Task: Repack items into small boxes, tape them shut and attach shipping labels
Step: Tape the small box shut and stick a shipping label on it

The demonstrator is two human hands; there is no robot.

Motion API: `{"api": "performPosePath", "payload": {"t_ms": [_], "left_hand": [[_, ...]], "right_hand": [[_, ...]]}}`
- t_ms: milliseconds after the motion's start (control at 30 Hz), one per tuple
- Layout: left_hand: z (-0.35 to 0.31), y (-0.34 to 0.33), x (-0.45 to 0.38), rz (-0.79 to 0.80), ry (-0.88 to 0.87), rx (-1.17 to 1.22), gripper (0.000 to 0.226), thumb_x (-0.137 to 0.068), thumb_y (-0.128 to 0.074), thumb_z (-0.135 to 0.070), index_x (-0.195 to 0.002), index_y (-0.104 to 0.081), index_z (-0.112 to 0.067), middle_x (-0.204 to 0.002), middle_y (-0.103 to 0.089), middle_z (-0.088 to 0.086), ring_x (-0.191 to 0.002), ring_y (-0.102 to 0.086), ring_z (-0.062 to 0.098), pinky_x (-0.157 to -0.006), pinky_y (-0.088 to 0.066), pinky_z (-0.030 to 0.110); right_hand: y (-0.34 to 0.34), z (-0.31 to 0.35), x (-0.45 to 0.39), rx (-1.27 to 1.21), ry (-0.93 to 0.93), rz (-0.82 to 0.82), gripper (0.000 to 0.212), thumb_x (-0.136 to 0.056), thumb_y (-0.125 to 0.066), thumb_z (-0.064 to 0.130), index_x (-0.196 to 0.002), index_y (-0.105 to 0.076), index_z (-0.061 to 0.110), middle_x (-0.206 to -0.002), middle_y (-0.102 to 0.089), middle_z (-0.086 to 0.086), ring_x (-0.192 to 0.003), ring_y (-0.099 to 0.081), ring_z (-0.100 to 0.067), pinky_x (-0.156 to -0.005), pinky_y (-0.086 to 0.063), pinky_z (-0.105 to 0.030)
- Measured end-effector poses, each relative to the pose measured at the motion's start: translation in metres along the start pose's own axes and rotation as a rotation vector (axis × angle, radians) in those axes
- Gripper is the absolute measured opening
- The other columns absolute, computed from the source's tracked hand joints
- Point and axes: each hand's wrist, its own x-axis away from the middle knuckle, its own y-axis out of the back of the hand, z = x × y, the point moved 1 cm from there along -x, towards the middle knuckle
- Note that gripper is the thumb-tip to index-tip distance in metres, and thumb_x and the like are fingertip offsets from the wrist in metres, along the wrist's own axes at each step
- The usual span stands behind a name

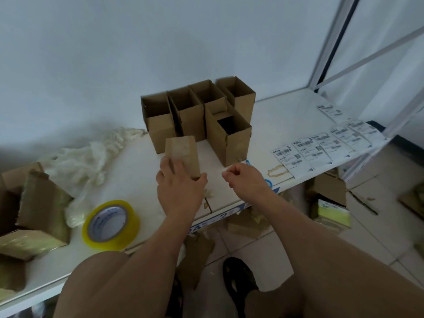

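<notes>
My left hand (181, 187) grips a small closed cardboard box (183, 154) by its near end, above the white table (128, 180). My right hand (243, 180) hovers to its right with fingers curled into a loose fist, holding nothing visible. Behind them stand several open-topped small cardboard boxes (197, 111) in a cluster. A strip of white shipping labels (321, 145) lies on the table to the right. A roll of yellow-tinted packing tape (110, 226) lies at the near left.
Crumpled clear plastic wrap (87, 161) lies at the left. Taped brown packages (41, 210) sit at the far left edge. Cardboard scraps and boxes (328, 198) litter the tiled floor under the table. A metal shelf frame (358, 49) rises at right.
</notes>
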Motion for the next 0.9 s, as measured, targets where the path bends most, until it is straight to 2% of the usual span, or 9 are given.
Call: {"api": "performPosePath", "payload": {"t_ms": [233,400,467,533,600,667,733,800,900], "left_hand": [[-0.048,-0.004,0.028,0.012,-0.135,0.063,0.077,-0.078,-0.058,-0.072,-0.132,-0.039,-0.020,-0.145,-0.026,0.001,-0.121,-0.044,0.025,-0.091,-0.046,0.039],[-0.073,-0.027,0.052,0.071,-0.304,-0.002,0.082,-0.071,-0.056,-0.079,-0.123,-0.048,-0.016,-0.138,-0.035,0.007,-0.111,-0.047,0.029,-0.084,-0.046,0.038],[-0.077,-0.033,0.049,0.074,-0.323,-0.061,0.087,-0.068,-0.050,-0.083,-0.121,-0.049,-0.014,-0.135,-0.038,0.009,-0.107,-0.048,0.030,-0.081,-0.048,0.039],[-0.077,-0.034,0.046,0.058,-0.332,-0.089,0.089,-0.066,-0.047,-0.086,-0.119,-0.049,-0.014,-0.132,-0.040,0.009,-0.104,-0.050,0.030,-0.079,-0.049,0.040],[-0.076,-0.035,0.043,0.055,-0.339,-0.107,0.091,-0.065,-0.042,-0.089,-0.119,-0.047,-0.015,-0.130,-0.041,0.009,-0.104,-0.051,0.029,-0.081,-0.049,0.039],[-0.077,-0.035,0.041,0.074,-0.341,-0.120,0.094,-0.063,-0.036,-0.091,-0.119,-0.045,-0.016,-0.130,-0.040,0.008,-0.106,-0.051,0.027,-0.083,-0.049,0.039],[-0.079,-0.034,0.040,0.100,-0.330,-0.134,0.100,-0.060,-0.026,-0.095,-0.121,-0.043,-0.017,-0.132,-0.039,0.007,-0.109,-0.049,0.027,-0.086,-0.048,0.040],[-0.082,-0.030,0.040,0.127,-0.319,-0.145,0.103,-0.057,-0.018,-0.096,-0.123,-0.039,-0.020,-0.135,-0.036,0.006,-0.112,-0.048,0.026,-0.088,-0.047,0.040],[-0.087,-0.022,0.038,0.173,-0.305,-0.137,0.101,-0.060,-0.011,-0.096,-0.122,-0.040,-0.022,-0.135,-0.035,0.003,-0.113,-0.048,0.025,-0.089,-0.045,0.039]], "right_hand": [[0.040,-0.031,-0.015,-0.057,-0.134,-0.158,0.025,-0.095,-0.055,0.036,-0.092,-0.066,0.014,-0.095,-0.068,-0.006,-0.090,-0.063,-0.022,-0.084,-0.053,-0.040],[0.069,-0.068,-0.012,-0.169,-0.294,-0.283,0.024,-0.092,-0.058,0.036,-0.089,-0.064,0.013,-0.089,-0.069,-0.007,-0.087,-0.066,-0.026,-0.084,-0.056,-0.049],[0.082,-0.083,-0.010,-0.205,-0.333,-0.338,0.024,-0.093,-0.059,0.035,-0.087,-0.063,0.012,-0.084,-0.067,-0.006,-0.083,-0.065,-0.024,-0.077,-0.057,-0.045],[0.093,-0.099,-0.011,-0.245,-0.380,-0.391,0.022,-0.095,-0.059,0.032,-0.085,-0.059,0.013,-0.078,-0.061,-0.001,-0.073,-0.059,-0.015,-0.060,-0.049,-0.031],[0.100,-0.114,-0.018,-0.304,-0.414,-0.446,0.023,-0.093,-0.060,0.032,-0.085,-0.058,0.011,-0.077,-0.059,-0.002,-0.068,-0.055,-0.014,-0.059,-0.043,-0.025],[0.104,-0.129,-0.032,-0.374,-0.477,-0.492,0.039,-0.087,-0.064,0.039,-0.104,-0.059,0.004,-0.097,-0.062,-0.013,-0.080,-0.060,-0.023,-0.067,-0.047,-0.029],[0.108,-0.137,-0.042,-0.381,-0.563,-0.510,0.063,-0.084,-0.066,0.043,-0.129,-0.047,0.003,-0.123,-0.054,-0.018,-0.100,-0.059,-0.031,-0.079,-0.052,-0.037],[0.109,-0.143,-0.051,-0.411,-0.603,-0.528,0.073,-0.084,-0.069,0.042,-0.137,-0.036,0.003,-0.132,-0.048,-0.018,-0.109,-0.055,-0.034,-0.090,-0.052,-0.044],[0.106,-0.151,-0.060,-0.483,-0.616,-0.541,0.080,-0.082,-0.074,0.040,-0.138,-0.028,0.006,-0.136,-0.046,-0.018,-0.116,-0.052,-0.033,-0.095,-0.050,-0.050]]}}
